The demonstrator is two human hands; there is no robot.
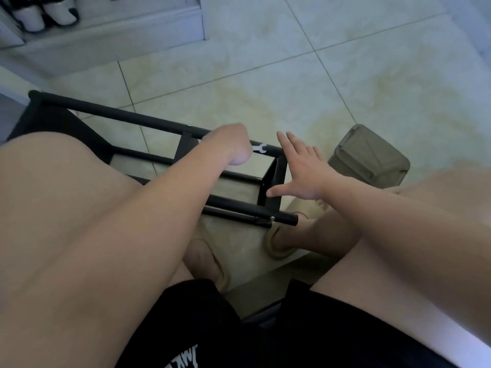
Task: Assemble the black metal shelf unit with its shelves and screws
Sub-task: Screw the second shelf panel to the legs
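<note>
The black metal shelf frame (114,116) lies on its side across the tiled floor, running from upper left to the centre. My left hand (230,144) is curled around a small silver wrench (259,148) at the frame's upper tube near its right end. Spread flat with straight fingers, my right hand (300,168) touches the frame's black end panel (273,181). A silver screw (272,218) shows on the nearer tube, another (189,125) on the far tube.
An olive fabric bag (369,158) sits on the floor right of the frame. A white cabinet base (106,35) with shoes on it stands at the upper left. My bare knees and a sandalled foot (281,243) crowd the lower view.
</note>
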